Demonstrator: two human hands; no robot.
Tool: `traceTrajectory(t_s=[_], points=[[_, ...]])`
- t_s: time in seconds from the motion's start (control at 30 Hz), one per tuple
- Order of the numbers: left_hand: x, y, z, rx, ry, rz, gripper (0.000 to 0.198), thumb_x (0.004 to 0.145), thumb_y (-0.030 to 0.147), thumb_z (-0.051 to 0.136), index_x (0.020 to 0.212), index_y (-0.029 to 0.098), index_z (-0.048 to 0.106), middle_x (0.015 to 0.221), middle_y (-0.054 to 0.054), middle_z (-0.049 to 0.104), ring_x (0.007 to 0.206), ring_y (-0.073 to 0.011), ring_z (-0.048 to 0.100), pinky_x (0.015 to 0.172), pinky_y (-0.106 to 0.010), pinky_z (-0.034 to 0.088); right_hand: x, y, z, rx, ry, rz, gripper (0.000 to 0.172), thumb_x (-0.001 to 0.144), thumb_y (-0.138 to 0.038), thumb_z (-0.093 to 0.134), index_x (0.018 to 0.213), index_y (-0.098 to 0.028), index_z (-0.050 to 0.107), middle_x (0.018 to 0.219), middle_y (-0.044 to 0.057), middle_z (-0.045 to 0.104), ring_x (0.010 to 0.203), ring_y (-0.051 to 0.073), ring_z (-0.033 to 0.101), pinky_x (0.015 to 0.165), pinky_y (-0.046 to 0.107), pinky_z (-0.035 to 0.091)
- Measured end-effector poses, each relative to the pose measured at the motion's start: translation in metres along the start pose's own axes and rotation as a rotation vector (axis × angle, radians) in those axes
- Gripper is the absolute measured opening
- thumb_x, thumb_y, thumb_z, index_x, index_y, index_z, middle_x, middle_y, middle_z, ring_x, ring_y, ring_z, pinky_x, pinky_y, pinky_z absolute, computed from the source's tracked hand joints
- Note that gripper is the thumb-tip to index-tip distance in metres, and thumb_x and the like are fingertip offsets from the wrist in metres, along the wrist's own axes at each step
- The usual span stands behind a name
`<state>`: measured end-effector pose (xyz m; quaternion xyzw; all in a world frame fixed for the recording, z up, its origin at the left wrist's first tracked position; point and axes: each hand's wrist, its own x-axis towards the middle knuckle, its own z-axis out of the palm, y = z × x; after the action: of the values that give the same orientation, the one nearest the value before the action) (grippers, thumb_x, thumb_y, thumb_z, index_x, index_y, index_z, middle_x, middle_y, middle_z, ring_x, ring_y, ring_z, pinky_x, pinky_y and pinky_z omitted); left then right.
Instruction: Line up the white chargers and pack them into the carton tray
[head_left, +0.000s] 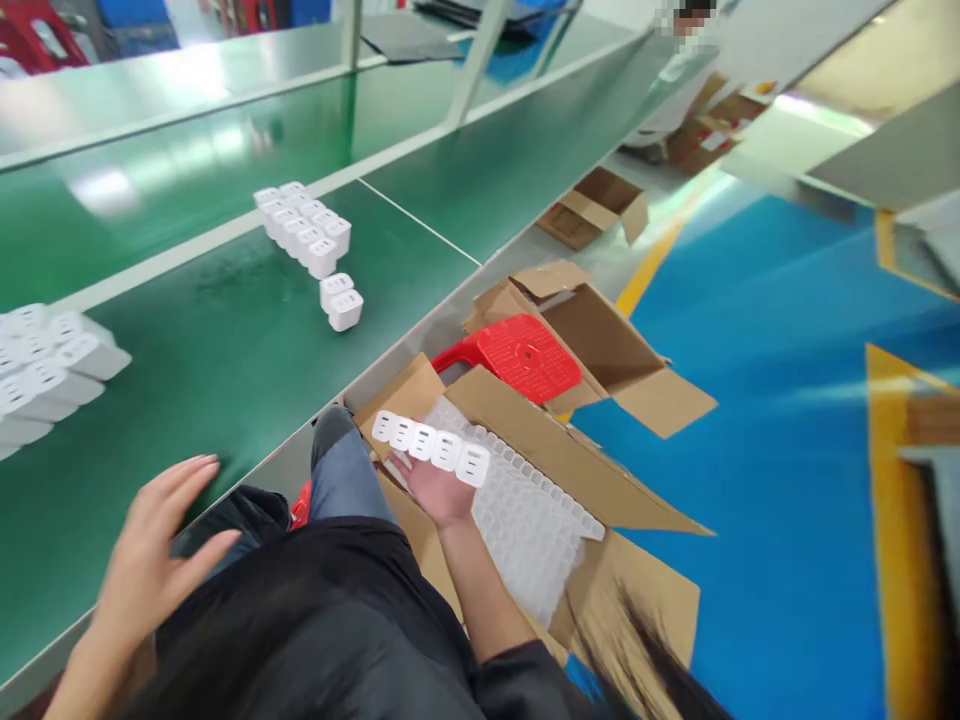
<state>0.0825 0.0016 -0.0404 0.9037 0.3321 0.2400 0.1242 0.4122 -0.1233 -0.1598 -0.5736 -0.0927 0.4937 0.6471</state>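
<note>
The weak spot here looks to be the row of five white blocks (431, 447), which the right hand (442, 492) holds from below, palm up, above the open cardboard box (652, 590). Its fingers show only in part beneath the row, so I cannot tell how firmly they press. Nothing visible clasps the blocks from above, and the row looks like separate pieces side by side; a tilt of the wrist could let an end block slide away, and a slackening of the fingers could split the row in the middle. A dropped block would probably land among the cloudy pale packing (525, 530) in the box, or strike the knee (337, 460) and go to the floor. The box's raised flaps stand close by, and a low sweep of the arm might catch one and jolt the load. The left hand (154, 540) is empty, fingers and thumb spread wide, over the near edge of the green bench (225, 400), too far from the row to steady it. On the bench, the pair of blocks (342, 302) stands just beside a larger group (304, 230); a careless reach could knock either out of line. The cluster at the left (49, 370) is nearer that hand, so a sideways swing might disturb it too.
</note>
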Motion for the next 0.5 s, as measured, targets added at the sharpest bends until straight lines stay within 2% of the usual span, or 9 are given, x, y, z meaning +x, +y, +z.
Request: traceTrajectory(t_s=[0.03,0.1,0.17,0.23,0.3,0.37,0.5], points=[[0.003,0.006,0.006,-0.026,-0.025,0.021,0.072,0.091,0.039,0.06,0.154,0.045,0.026,0.145,-0.005,0.052,0.127,-0.0318,0.056,0.101,-0.055,0.054,-0.009,-0.004,0.027,0.156,-0.163,0.023,0.076,0.081,-0.082,0.036,0.133,-0.032,0.059,0.143,0.006,0.059,0.129,0.031,0.055,0.099,0.052,0.05],[0.015,0.017,0.012,-0.043,-0.028,0.169,0.077,0.089,0.05,0.066,0.155,0.036,0.029,0.146,-0.011,0.052,0.133,-0.0328,0.052,0.106,-0.052,0.051,-0.025,-0.011,0.08,0.34,-0.447,0.122,0.068,0.08,-0.076,0.05,0.132,-0.033,0.062,0.14,0.003,0.06,0.129,0.031,0.055,0.1,0.05,0.049],[0.028,0.018,0.008,-0.029,0.037,0.241,0.078,0.089,0.06,0.061,0.154,0.03,0.031,0.145,-0.014,0.052,0.134,-0.0323,0.051,0.108,-0.049,0.048,-0.036,-0.013,0.127,0.363,-0.67,0.239,0.063,0.078,-0.072,0.059,0.128,-0.034,0.064,0.135,0.001,0.063,0.125,0.03,0.057,0.1,0.049,0.05],[0.034,0.009,-0.007,0.022,0.12,0.24,0.074,0.089,0.067,0.055,0.15,0.028,0.039,0.14,-0.014,0.058,0.128,-0.0304,0.056,0.106,-0.045,0.048,-0.041,-0.009,0.168,0.326,-0.829,0.299,0.061,0.072,-0.071,0.068,0.122,-0.036,0.067,0.13,0.0,0.065,0.122,0.03,0.059,0.101,0.05,0.05],[0.026,-0.008,-0.025,0.113,0.202,0.182,0.07,0.09,0.071,0.05,0.145,0.028,0.047,0.131,-0.013,0.064,0.115,-0.0268,0.064,0.096,-0.038,0.052,-0.044,0.0,0.205,0.276,-0.93,0.309,0.061,0.063,-0.071,0.076,0.113,-0.036,0.07,0.124,0.0,0.068,0.122,0.03,0.058,0.102,0.048,0.049],[0.006,-0.027,-0.043,0.201,0.26,0.092,0.07,0.09,0.074,0.045,0.142,0.027,0.051,0.123,-0.011,0.068,0.104,-0.0237,0.068,0.085,-0.032,0.053,-0.048,0.01,0.239,0.221,-1.029,0.308,0.065,0.057,-0.072,0.08,0.109,-0.035,0.07,0.123,0.001,0.068,0.126,0.03,0.055,0.105,0.046,0.047],[-0.041,-0.066,-0.072,0.302,0.233,-0.183,0.069,0.093,0.074,0.037,0.135,0.024,0.057,0.111,-0.008,0.071,0.093,-0.0189,0.069,0.074,-0.026,0.05,-0.055,0.027,0.299,0.081,-1.223,0.39,0.065,0.069,-0.074,0.069,0.118,-0.031,0.066,0.124,0.007,0.068,0.123,0.031,0.056,0.105,0.055,0.046]])
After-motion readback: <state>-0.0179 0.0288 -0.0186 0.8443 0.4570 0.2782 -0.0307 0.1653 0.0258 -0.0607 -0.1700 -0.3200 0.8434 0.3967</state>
